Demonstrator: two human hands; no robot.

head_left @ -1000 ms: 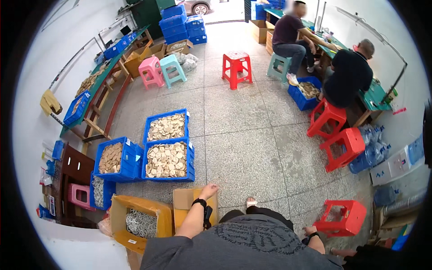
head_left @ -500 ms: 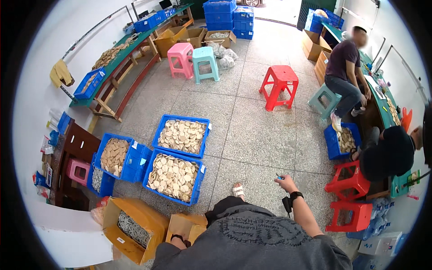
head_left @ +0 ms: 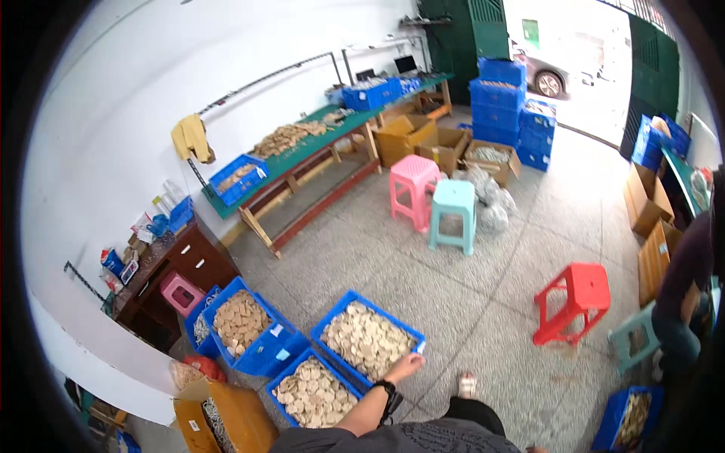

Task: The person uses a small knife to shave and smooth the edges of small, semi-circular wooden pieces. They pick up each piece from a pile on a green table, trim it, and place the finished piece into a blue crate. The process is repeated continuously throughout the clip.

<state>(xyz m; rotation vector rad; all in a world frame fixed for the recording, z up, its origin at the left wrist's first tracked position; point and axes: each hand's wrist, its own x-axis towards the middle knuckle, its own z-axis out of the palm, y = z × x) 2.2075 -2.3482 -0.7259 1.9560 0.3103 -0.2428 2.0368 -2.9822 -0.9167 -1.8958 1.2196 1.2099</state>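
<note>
My left hand (head_left: 405,368), with a black band (head_left: 391,400) at its wrist, is over the right corner of a blue crate (head_left: 325,332) of pale flat round pieces (head_left: 368,340). Its fingers look curled together; whether it holds anything or touches the rim cannot be made out. A second blue crate (head_left: 273,392) of the same pieces (head_left: 316,394) lies partly under my forearm. At the lower edge a small patch of skin, seemingly my right hand (head_left: 536,450), just shows; its fingers are out of sight. Left of these stands a blue crate (head_left: 264,359) with browner pieces (head_left: 240,323).
A cardboard box (head_left: 249,419) stands at lower left. Pink (head_left: 414,177), pale green (head_left: 453,198) and red stools (head_left: 574,291) stand on the floor. A green workbench (head_left: 317,143) runs along the left wall. A seated person (head_left: 683,287) is at right, near another blue crate (head_left: 613,423).
The view has swung left. My left hand has come up from the cardboard box to the crate's corner. My right hand, which held a small blue-and-dark object, has dropped almost out of view.
</note>
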